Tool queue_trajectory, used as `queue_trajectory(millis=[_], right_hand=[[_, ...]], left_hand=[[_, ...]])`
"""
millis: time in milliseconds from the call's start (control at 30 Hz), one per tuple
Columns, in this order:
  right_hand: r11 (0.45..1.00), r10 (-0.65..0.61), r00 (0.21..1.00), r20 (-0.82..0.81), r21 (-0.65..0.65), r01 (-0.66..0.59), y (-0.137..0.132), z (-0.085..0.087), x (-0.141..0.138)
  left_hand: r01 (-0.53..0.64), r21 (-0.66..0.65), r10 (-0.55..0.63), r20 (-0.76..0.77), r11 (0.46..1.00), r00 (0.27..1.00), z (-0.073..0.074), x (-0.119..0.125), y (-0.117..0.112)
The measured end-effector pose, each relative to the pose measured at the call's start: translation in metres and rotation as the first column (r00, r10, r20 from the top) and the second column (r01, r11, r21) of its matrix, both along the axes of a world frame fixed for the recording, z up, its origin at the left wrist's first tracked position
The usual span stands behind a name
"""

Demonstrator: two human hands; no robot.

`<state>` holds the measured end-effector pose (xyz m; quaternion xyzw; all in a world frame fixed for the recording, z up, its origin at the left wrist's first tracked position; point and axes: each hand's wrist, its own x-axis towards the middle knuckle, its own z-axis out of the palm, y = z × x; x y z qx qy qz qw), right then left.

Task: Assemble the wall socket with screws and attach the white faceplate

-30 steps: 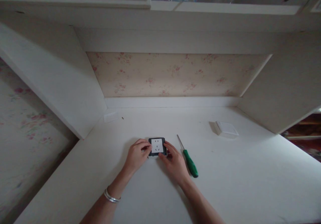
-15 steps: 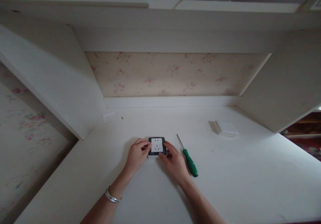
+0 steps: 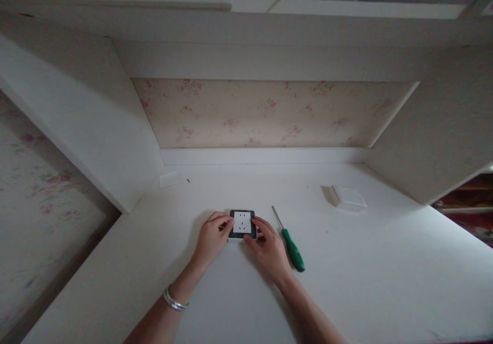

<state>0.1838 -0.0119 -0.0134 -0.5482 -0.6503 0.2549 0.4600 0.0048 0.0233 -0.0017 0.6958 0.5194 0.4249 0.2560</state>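
Note:
A wall socket [image 3: 242, 223] with a dark frame and a white centre lies face up on the white desktop. My right hand [image 3: 269, 246] grips it, fingers on the right edge and thumb at the near edge. At the left edge, my left hand [image 3: 213, 236] has thumb and forefinger pinched together against the frame. Whatever sits in that pinch is too small to make out. To the right of my right hand lies a screwdriver [image 3: 292, 249] with a green handle, its shaft pointing away from me.
A small white box-like piece [image 3: 348, 198] rests farther back on the right. Toward the back left are a flat whitish piece [image 3: 169, 179] and a tiny dark bit [image 3: 188, 180]. White side panels flank the desktop [image 3: 365, 282], and a shelf [image 3: 346, 8] hangs above.

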Motion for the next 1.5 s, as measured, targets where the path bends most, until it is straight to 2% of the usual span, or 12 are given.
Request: queue_trajectory(millis=[133, 267, 500, 800, 933, 1300, 1500], right_hand=[[1.000, 0.004, 1.000, 0.001, 0.014, -0.004, 0.000, -0.001, 0.000], [1.000, 0.004, 1.000, -0.020, 0.013, -0.004, 0.001, -0.002, 0.000], [1.000, 0.002, 0.999, -0.032, 0.019, -0.002, 0.001, -0.002, -0.001], [1.000, 0.002, 1.000, -0.024, 0.031, -0.002, 0.001, -0.004, 0.001], [0.999, 0.011, 1.000, -0.016, 0.030, -0.010, 0.002, -0.006, 0.001], [0.999, 0.004, 1.000, 0.000, 0.051, -0.004, 0.003, -0.011, 0.002], [0.998, 0.024, 0.994, 0.110, 0.063, -0.031, 0.001, -0.005, 0.001]], left_hand=[[-0.029, -0.068, 0.034, 0.085, 0.997, 0.996, -0.006, 0.000, 0.005], [-0.062, -0.221, 0.112, 0.218, 0.973, 0.969, -0.008, 0.002, 0.006], [-0.025, -0.301, 0.124, 0.314, 0.953, 0.941, -0.001, 0.005, 0.004], [0.109, -0.474, 0.118, 0.422, 0.874, 0.899, 0.009, 0.002, 0.005], [0.137, -0.500, 0.126, 0.457, 0.855, 0.880, 0.012, 0.002, 0.005], [0.146, -0.515, 0.132, 0.465, 0.845, 0.875, 0.015, 0.004, 0.003], [0.131, -0.511, 0.145, 0.465, 0.849, 0.873, 0.016, 0.003, 0.003]])
